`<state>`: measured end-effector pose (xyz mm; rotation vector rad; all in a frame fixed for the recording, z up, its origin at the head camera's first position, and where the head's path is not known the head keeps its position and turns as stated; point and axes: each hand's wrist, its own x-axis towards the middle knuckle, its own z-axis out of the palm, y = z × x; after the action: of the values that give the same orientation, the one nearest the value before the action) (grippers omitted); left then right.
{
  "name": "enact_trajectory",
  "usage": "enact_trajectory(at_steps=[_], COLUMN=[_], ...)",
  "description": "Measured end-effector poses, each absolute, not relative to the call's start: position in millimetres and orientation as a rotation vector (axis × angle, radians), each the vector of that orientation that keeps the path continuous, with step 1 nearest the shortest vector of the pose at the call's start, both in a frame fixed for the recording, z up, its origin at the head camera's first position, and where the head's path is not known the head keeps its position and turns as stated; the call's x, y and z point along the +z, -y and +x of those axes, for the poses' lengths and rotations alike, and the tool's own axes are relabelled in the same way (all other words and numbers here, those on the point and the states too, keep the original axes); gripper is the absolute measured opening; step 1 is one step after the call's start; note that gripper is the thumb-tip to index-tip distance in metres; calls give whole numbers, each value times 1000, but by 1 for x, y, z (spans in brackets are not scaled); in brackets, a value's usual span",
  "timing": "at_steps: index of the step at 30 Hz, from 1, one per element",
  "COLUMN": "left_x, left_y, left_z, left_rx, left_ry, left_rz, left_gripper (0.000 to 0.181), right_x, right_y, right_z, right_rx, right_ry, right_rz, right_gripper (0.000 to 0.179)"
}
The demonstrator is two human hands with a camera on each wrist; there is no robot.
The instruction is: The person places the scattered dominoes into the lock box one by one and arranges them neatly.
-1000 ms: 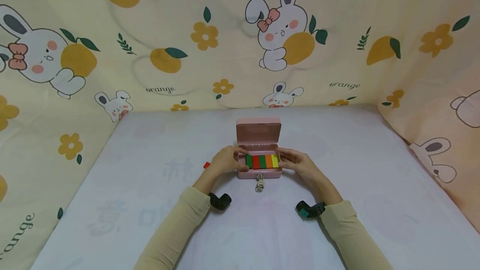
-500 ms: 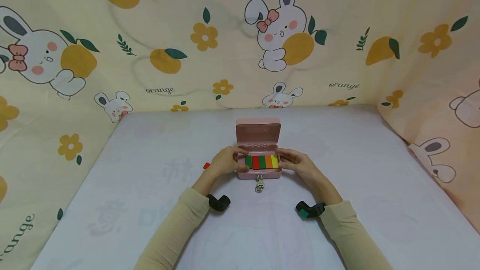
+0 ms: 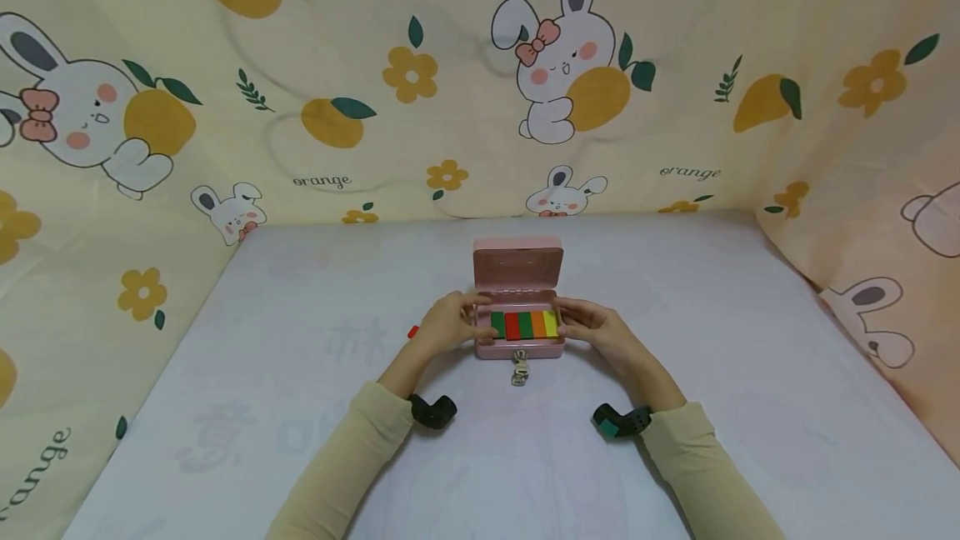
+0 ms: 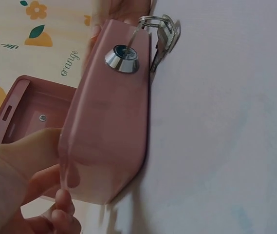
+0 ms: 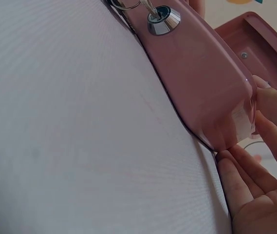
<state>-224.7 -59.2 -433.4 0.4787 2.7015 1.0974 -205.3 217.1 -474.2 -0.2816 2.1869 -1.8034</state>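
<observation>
In the head view a pink metal box [image 3: 519,351] stands with its lid [image 3: 517,267] raised. A row of coloured blocks [image 3: 526,325], green, red, orange and yellow, lies inside. My left hand [image 3: 447,324] holds the box's left end, its thumb over the rim beside the leftmost green block. My right hand [image 3: 596,327] grips the right end, with the thumb at the rim near the yellow block. In the right wrist view, this hand's other fingers [image 5: 248,170] lie against the outside of the end wall. The wrist views do not show the blocks.
Keys [image 4: 162,36] hang from a lock [image 4: 122,58] on the box's front. A small red piece [image 3: 413,331] lies left of my left hand, partly hidden. A white cloth [image 3: 517,457] covers the table. A printed curtain [image 3: 450,107] rises behind it.
My left wrist has shifted slightly left and nearer to me, and its fingers have drawn back a little at the box's left end. The right hand, box and blocks keep their places.
</observation>
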Motion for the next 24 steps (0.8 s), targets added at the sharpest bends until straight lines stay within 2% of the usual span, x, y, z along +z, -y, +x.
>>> enact_trajectory(at_steps=[24], left_x=[-435], left_y=[73], left_z=[-218], left_rx=[1282], left_ry=[-2738], left_rz=[485], left_gripper=[37], right_x=[-475], right_y=[-218], right_z=[-205], right_rx=[-1826], right_ry=[-2166], right_rz=[-307], right_gripper=[62])
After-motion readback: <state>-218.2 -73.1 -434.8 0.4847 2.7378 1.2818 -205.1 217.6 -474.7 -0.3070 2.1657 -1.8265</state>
